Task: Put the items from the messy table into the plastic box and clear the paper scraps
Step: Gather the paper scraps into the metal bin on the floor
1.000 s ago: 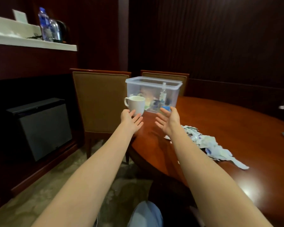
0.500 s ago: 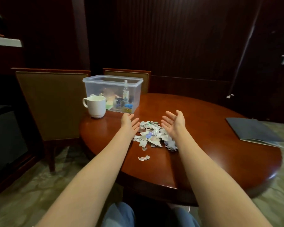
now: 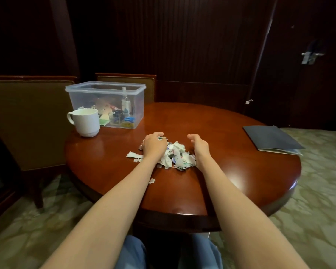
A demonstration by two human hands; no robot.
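A pile of torn paper scraps [image 3: 177, 156] lies in the middle of the round wooden table [image 3: 231, 171]. My left hand [image 3: 154, 145] rests palm down on the pile's left side, its fingers curled over some scraps. Standing on its edge against the right side of the pile is my right hand [image 3: 199, 145], fingers lightly curved and holding nothing. A few loose scraps [image 3: 133, 155] lie left of the pile, and one [image 3: 151, 181] lies nearer to me. The clear plastic box [image 3: 105, 88] stands at the table's far left, lid off, with a small bottle and several small items inside.
A white mug [image 3: 87, 121] stands just left of the box, near the table edge. A dark folder [image 3: 272, 139] lies at the table's right edge. Two upholstered chairs [image 3: 27, 117] stand behind the table on the left. Dark wood panelling lines the back.
Both hands have dropped from raised, open-fingered positions onto the scrap pile. My left hand now curls over scraps and my right presses in from the right. The view has swung right.
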